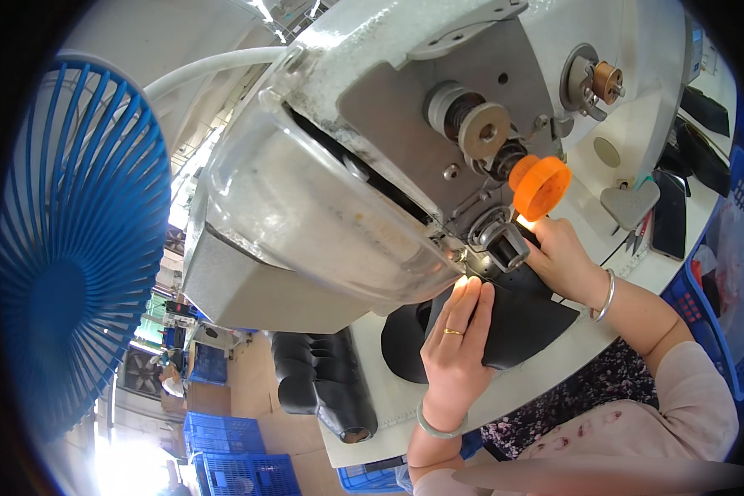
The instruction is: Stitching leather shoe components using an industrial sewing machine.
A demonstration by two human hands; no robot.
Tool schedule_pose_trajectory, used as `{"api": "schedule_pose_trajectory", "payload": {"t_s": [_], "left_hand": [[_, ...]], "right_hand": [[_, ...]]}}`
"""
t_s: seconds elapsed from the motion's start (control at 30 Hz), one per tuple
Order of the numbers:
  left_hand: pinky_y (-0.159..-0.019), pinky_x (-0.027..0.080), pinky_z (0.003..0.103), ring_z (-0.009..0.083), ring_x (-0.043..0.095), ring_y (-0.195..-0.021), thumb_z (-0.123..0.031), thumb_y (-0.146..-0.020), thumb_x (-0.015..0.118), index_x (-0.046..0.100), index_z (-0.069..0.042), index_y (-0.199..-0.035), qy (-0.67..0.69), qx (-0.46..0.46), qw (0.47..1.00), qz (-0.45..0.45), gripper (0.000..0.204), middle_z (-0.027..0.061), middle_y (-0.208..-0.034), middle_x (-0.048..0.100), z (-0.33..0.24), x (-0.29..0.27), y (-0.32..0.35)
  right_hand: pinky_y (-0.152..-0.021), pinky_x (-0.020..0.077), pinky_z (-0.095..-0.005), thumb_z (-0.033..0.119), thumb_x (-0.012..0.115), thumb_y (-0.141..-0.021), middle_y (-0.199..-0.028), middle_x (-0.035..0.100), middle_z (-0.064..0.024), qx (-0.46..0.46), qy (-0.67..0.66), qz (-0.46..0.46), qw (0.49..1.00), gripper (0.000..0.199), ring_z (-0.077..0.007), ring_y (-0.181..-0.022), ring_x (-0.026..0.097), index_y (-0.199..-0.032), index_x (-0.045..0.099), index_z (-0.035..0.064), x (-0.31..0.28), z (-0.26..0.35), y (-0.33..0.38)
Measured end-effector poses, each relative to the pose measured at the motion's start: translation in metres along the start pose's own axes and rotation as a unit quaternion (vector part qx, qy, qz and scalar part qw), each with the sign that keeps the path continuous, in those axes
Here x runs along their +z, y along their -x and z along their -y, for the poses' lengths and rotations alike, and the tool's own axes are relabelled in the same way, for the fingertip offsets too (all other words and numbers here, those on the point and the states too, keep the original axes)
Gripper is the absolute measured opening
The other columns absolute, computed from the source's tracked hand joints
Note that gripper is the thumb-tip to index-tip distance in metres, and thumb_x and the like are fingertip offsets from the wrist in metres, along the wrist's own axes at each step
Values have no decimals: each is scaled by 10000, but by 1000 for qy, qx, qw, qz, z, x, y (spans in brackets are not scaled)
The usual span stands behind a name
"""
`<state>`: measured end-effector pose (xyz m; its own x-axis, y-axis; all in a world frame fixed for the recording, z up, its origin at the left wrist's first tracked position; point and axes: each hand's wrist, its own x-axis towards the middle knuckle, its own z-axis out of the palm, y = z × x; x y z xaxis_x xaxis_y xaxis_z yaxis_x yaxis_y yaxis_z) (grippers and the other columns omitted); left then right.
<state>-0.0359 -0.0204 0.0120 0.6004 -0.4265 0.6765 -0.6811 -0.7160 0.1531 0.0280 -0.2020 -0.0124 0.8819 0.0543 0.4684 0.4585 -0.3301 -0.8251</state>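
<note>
A large sewing machine head point(306, 198) with an orange knob point(541, 187) fills the middle of the view. Below its needle area lies a black leather-like piece point(525, 326), curved and flat on the white table. My left hand point(459, 343) rests on this piece, fingers stretched out side by side, tips close to the presser area. It wears a ring and a bangle. My right hand point(564, 260) is at the far side of the needle area, fingers bent around a raised black part of the piece. The machine partly hides its fingertips, and the needle itself is hard to make out.
Stacked black pieces point(326, 384) lie at the table's left edge. On the right are scissors point(634, 238), a dark phone-like slab point(670, 217) and a blue basket point(740, 322) holding plastic bags. A blue fan point(78, 248) stands left; blue crates point(240, 463) are on the floor.
</note>
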Motion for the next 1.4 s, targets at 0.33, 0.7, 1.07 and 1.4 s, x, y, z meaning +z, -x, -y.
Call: {"api": "schedule_pose_trajectory", "payload": {"t_s": [0.33,0.7,1.07,1.4], "left_hand": [[-900,495,369,317,584,-1071,97,-568,566,621,15,-1129,-22,25,999,34,570,162,-1156,579,2,-5,-5],[-876,509,358,295,597,-1042,74,-556,627,635,-2,-1101,18,47,998,40,550,133,-1133,608,19,-14,-9],[-901,483,385,310,553,-1077,72,-563,550,596,38,-1149,-61,21,998,6,589,151,-1152,556,-2,5,-2],[-921,473,351,302,622,-1011,16,-687,590,671,48,-1036,107,0,994,-30,360,155,-1069,635,21,1,1]], "right_hand": [[-558,450,-415,273,592,-889,-739,594,-201,-15,21,-27,999,304,-391,-642,572,-898,542,-27,4,4,4],[-529,400,-465,246,606,-890,-642,515,-203,-45,58,-53,996,314,-418,-595,514,-799,450,-10,13,1,10],[-535,432,-435,292,590,-896,-665,555,-202,-62,64,-56,994,334,-396,-608,554,-865,502,-29,9,-5,3],[-599,468,-420,285,574,-900,-775,601,-192,5,3,-22,1000,323,-387,-689,589,-960,520,-27,11,5,2]]}}
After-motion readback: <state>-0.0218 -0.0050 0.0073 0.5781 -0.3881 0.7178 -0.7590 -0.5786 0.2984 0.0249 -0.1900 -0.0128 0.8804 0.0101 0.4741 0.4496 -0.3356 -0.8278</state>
